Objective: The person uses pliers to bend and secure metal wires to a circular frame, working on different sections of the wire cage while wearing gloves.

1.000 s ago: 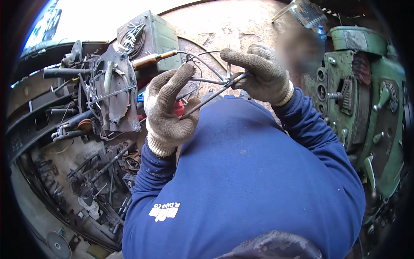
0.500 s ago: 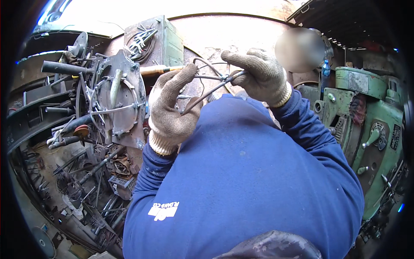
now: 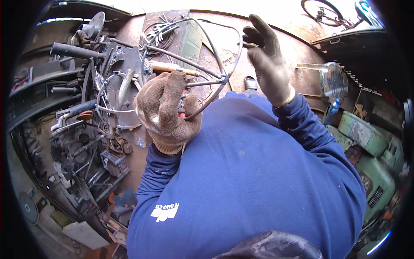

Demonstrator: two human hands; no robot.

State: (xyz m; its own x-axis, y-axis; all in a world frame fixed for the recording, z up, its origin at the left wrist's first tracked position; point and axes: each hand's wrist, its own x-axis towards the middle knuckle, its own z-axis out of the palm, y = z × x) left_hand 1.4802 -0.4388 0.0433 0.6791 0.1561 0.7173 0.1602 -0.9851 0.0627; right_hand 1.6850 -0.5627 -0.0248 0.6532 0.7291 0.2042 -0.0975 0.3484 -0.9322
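Clasping the bent-rod metal frame (image 3: 223, 79) in front of the chest (image 3: 241, 155), the left hand (image 3: 168, 110) is gripping its near left side with curled fingers, while the right hand (image 3: 269, 64) is holding its fingers loosely spread just beside the rim (image 3: 239, 54). The frame is looking stiff and fairly light, its plain rods (image 3: 189, 63) probably offering surer holds than the lumpy joint (image 3: 223, 79).
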